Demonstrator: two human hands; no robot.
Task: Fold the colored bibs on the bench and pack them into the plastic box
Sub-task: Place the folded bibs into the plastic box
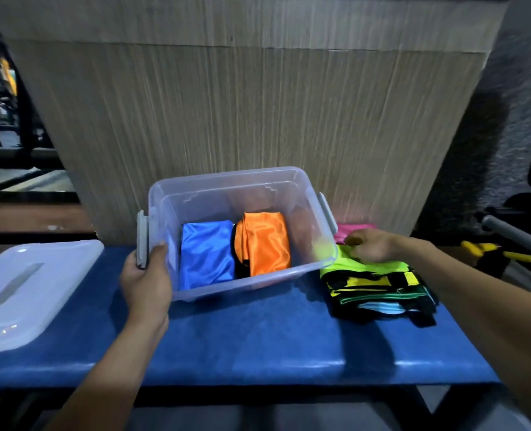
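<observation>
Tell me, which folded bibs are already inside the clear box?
The blue bib and the orange bib, side by side in the plastic box. The lime-green bib and pink bib remain outside.

2 bare forearms, no sleeves; left hand (146, 279) & right hand (370, 245) ungloved.

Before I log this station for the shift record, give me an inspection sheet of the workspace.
Surface: blue bench, padded.
Job's things: plastic box holds blue bib and orange bib; bib stack to its right.
Clutter: box lid at left.
Hands: left hand grips the box's handle; right hand rests on the stack, fingers curled.
Cables: nothing seen.
Surroundings: wood-grain panel behind; yellow-handled tool at right.
</observation>
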